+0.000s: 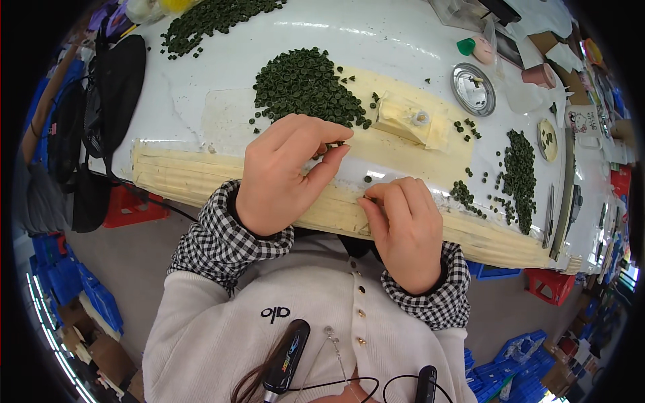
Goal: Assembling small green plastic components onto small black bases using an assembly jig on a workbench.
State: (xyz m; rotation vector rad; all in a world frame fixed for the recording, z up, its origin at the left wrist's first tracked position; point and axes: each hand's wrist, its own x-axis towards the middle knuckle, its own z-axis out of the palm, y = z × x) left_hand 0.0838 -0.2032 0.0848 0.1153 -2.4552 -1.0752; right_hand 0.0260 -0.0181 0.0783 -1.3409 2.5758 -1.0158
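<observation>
My left hand [287,173] is over the front of the table, thumb and index fingertip nearly meeting in a pinch. Dark green bits show between its fingers, but whether they are held cannot be told. Just beyond it lies a big heap of small round dark green pieces [302,87]. My right hand [408,232] is closed in a pinch at the table's padded front edge [322,208]; a tiny dark spot shows at its fingertips, too small to name. One loose green piece [367,179] lies between the hands. A block wrapped in cream tape [410,123] stands beyond the right hand.
More green pieces form a heap [519,178] at the right and another [215,23] at the far left. A round metal lid [473,89] and a small dish [547,140] sit at the right, near tweezers [549,209]. A black bag [124,94] is at the left edge.
</observation>
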